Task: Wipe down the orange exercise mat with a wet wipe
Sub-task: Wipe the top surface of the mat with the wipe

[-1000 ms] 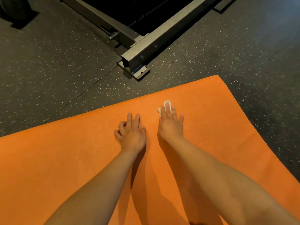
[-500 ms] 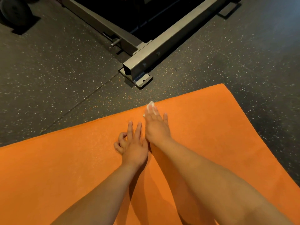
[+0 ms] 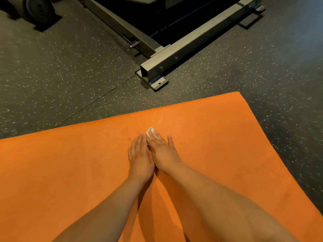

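Pressing the wet wipe under straight fingers, the right hand lies flat on the orange mat, touching the left hand, also flat, at its nine o'clock. The wipe pokes out toward twelve, with the mat's far edge near beyond it.

Clear orange mat either side, steel frame ahead

The left hand and right hand touched side by side, each blocking the other's inward path, while the orange mat lay bare at their 9 and 3 o'clock, open for a sweep. At 12 o'clock, past a strip of floor, the steel frame and its foot plate stood in the way. A dark wheel sat well apart at 10 o'clock.
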Tool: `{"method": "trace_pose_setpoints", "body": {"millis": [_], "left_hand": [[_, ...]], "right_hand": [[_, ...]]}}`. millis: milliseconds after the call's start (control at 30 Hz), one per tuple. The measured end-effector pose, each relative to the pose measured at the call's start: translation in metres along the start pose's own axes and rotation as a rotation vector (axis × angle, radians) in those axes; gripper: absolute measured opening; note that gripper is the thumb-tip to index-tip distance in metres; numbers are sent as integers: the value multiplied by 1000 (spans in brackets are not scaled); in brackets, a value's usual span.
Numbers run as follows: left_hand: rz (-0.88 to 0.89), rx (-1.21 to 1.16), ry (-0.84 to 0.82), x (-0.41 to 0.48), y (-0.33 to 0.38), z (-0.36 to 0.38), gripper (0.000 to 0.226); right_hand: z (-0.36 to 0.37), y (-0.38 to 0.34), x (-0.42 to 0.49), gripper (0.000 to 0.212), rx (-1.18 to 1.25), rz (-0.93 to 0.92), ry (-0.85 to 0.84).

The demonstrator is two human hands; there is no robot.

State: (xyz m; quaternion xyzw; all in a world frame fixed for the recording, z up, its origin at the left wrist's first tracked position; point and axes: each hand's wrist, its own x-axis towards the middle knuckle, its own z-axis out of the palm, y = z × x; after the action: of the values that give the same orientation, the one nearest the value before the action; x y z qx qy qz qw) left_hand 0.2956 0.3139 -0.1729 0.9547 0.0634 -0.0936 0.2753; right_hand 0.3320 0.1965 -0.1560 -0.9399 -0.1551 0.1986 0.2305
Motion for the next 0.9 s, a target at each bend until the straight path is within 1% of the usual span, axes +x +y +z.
{"method": "trace_pose_setpoints", "body": {"millis": [100,200,333,500,733,900], "left_hand": [[-81,75,56,-35,-2,2,64],[-145,119,65,-69,-3,3,62],[-171,144,-5,-108,-2,6,53],[-147,121,-68,-157,5,10,53],[-135,105,-257,-210,29,7,55],[-130,-17,-320,-238,49,-3,55]], "right_hand": [[14,-10,-26,57,-17,-13,-18],[24,-18,-52,55,1,-4,-46],[33,-23,-93,53,30,3,-73],[46,-25,-145,53,38,64,-86],[49,-24,-209,53,19,160,-133],[53,-18,-248,57,100,180,-52]]}}
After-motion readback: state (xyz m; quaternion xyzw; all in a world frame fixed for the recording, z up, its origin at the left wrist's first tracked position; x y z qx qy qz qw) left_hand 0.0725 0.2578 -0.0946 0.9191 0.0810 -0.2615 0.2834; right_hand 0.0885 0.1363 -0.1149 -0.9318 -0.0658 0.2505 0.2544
